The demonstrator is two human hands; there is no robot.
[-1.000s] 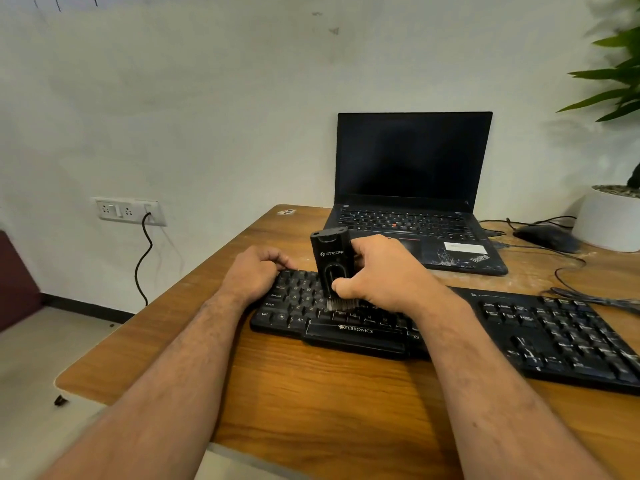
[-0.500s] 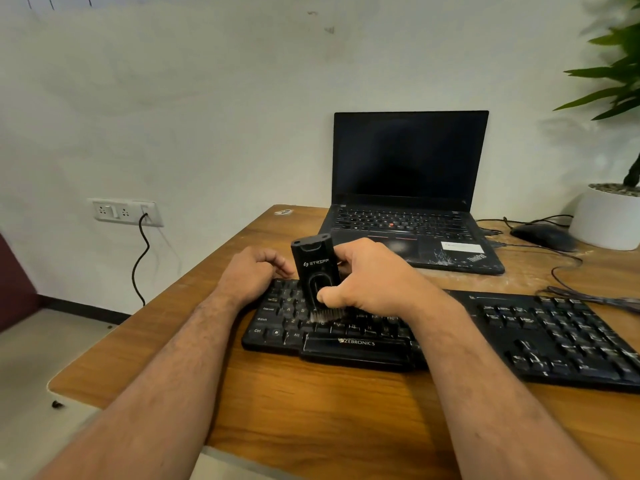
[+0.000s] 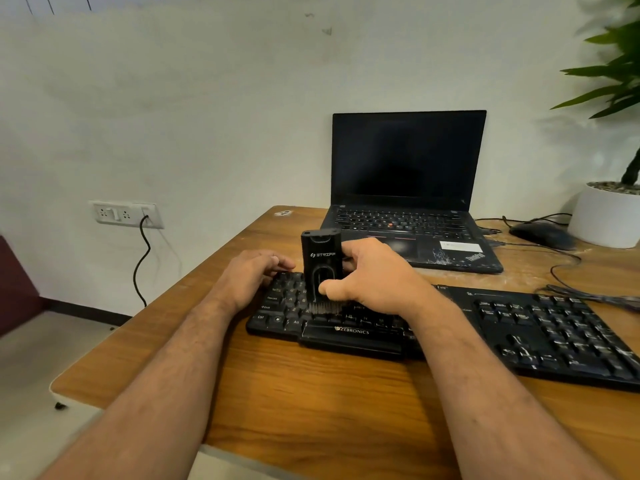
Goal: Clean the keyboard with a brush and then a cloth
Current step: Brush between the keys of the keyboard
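Keyboard, black plastic with white-lettered keys (image 3: 519, 327), lies across the brown wood-grain worktop (image 3: 311, 393), its long axis running left to right and slanting nearer toward the right end. The right hand (image 3: 377, 275) grasps the black rectangular plastic brush (image 3: 322, 268), thumb pressed on its near face and the other fingers wrapped behind. The brush stands upright, its dark bristles touching the keys of the left section, just above the bottom row. The left hand (image 3: 251, 275) rests on the keyboard's far left corner, fingers curled over the edge, apparently steadying it; whether it truly grips the edge cannot be told.

The relation that matters: nearly all the uncleaned length of the keyboard stretches to the right of the bristles, along the long axis. The right hand already holds the tool there, so sweeping rightward along the rows looks like the natural course. No cloth is in sight, so the brushing stage seems under way.
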